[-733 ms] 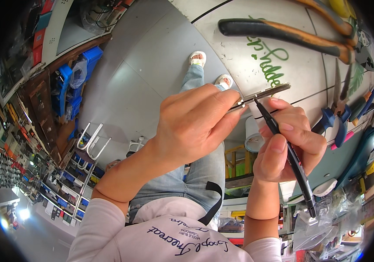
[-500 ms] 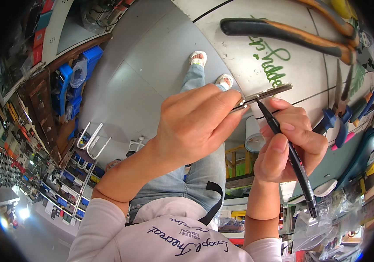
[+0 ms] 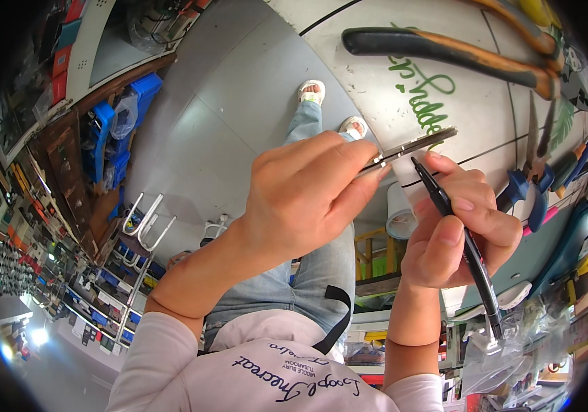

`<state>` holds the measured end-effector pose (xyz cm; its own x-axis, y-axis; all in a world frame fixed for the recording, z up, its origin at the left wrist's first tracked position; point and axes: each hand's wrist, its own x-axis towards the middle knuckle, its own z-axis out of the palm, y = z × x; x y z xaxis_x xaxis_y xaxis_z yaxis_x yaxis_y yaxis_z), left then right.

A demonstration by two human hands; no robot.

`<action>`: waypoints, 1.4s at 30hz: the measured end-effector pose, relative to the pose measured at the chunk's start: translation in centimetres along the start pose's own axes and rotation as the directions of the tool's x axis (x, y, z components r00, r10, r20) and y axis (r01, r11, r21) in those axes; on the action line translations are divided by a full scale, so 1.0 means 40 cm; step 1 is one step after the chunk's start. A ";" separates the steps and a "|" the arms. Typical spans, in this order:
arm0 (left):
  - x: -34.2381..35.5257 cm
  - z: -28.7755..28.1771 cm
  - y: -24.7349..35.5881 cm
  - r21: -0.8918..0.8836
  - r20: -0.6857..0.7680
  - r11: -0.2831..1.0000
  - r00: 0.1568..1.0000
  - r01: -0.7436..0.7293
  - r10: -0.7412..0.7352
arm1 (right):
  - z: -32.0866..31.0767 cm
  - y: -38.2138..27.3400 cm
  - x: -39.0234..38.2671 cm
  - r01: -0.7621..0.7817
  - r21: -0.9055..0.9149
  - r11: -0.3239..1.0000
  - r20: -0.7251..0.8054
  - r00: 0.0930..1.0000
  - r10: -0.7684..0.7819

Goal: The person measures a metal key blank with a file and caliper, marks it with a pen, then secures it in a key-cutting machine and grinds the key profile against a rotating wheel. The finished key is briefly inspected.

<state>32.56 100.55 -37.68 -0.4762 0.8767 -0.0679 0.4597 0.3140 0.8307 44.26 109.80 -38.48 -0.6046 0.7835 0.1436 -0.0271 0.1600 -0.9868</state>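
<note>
Fingers of my left hand (image 3: 304, 192) pinch a thin dark strip (image 3: 421, 143), raised before the worktop (image 3: 376, 82) in my view; my right hand (image 3: 462, 230) grips a black pen (image 3: 476, 264), tip just off the strip. I'd brace both wrists and touch lightly.

Green brush-style lettering (image 3: 426, 106) is running along the white tabletop (image 3: 376, 75) between one and two o'clock, partly hidden. Toward six o'clock, dark-blue script (image 3: 260, 388) is slanting across the pale shirt (image 3: 198, 384), with small block capitals (image 3: 299, 371) sitting amid it.
</note>
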 end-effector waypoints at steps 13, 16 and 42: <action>0.013 -0.019 0.008 -0.648 0.382 0.455 0.777 0.611 -0.500 | 0.008 0.002 -0.002 0.014 0.018 1.000 -0.052 0.999 -0.013; 0.017 -0.016 -0.012 -0.721 0.477 0.288 0.753 0.630 -0.453 | -0.001 0.002 -0.003 0.005 0.056 0.998 -0.036 0.999 -0.003; 0.018 -0.002 -0.034 -0.709 0.482 0.308 0.754 0.635 -0.445 | 0.030 -0.002 0.002 0.035 -0.194 0.980 -0.026 0.999 -0.041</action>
<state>31.51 100.72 -38.81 -0.2027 0.6972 -0.6876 -0.6923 0.3947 0.6042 43.28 109.15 -38.50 -0.5822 0.7916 0.1855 0.1070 0.3007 -0.9477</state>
